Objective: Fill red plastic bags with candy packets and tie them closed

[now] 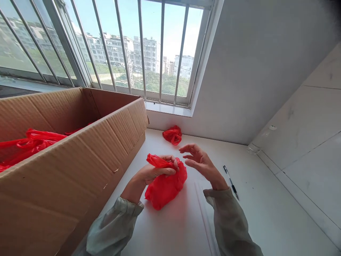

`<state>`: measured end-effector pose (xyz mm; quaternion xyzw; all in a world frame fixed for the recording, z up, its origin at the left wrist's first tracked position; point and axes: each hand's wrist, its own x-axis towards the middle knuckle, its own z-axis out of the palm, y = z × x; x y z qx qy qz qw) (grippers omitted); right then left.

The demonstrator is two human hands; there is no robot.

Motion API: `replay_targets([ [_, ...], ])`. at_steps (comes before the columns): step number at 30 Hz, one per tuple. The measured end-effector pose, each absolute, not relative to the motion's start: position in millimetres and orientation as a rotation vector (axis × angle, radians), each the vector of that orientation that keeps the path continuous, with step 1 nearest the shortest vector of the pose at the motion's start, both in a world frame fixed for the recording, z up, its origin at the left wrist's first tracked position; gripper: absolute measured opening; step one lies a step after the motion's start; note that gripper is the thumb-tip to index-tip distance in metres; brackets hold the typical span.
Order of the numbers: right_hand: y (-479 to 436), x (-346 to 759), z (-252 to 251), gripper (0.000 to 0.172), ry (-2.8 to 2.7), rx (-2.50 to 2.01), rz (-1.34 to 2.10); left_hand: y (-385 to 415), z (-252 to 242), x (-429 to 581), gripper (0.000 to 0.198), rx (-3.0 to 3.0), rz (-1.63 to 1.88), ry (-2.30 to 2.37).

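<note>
A red plastic bag point(166, 188) with something bulky inside sits in front of me, just over or on the white table. My left hand point(157, 171) pinches its gathered neck between thumb and fingers, and the loose end of the bag sticks out to the left. What the bag contains is hidden. To the right of the bag, my right hand point(198, 161) is raised with its fingers apart and curved, holding nothing and not touching the bag.
A large cardboard box point(106, 156) with red plastic bags point(39, 140) inside stands at the left. A crumpled red bag point(173, 135) lies by the wall. On the right are a pen point(231, 182) and a clear bottle point(262, 140). A barred window point(151, 71) is behind the white table point(170, 231).
</note>
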<state>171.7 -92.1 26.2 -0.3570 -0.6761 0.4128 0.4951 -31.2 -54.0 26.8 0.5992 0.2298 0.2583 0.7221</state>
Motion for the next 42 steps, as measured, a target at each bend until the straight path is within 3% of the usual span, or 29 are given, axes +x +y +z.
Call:
replay_targets([
  [5, -79, 160, 0, 0.047, -1.601, -0.889, 1.256, -60, 28, -30, 0.011, 1.608, 0.667, 0.537],
  [10, -76, 149, -21, 0.041, -1.437, -0.943, 1.342, -62, 14, -21, 0.014, 2.415, 0.968, 1.006],
  [14, -74, 149, -26, 0.039, -1.494, -0.879, 1.473, -59, 7, -17, 0.013, 2.535, 0.977, 0.954],
  [17, -77, 152, -23, 0.017, -1.619, -1.106, 1.03, -56, 10, -21, 0.015, 2.491, 0.883, 0.798],
  [21, -84, 157, -15, 0.024, -1.902, -1.368, 0.054, -60, 12, -30, 0.018, 2.364, 0.809, 0.716],
  [25, -85, 163, -16, 0.03, -2.122, -1.306, -0.343, -66, 1, -40, 0.027, 2.246, 0.956, 0.802],
  [30, -86, 199, -49, 0.032, -2.044, -1.395, -0.075, -67, -29, -78, 0.029, 2.422, 1.111, 1.184],
  [35, -94, 230, -90, 0.022, -1.916, -1.471, 0.178, -76, -61, -111, 0.038, 2.318, 0.911, 1.45],
  [42, -87, 211, -72, 0.023, -1.795, -1.378, 0.606, -80, -36, -89, 0.048, 1.806, 0.983, 1.194],
])
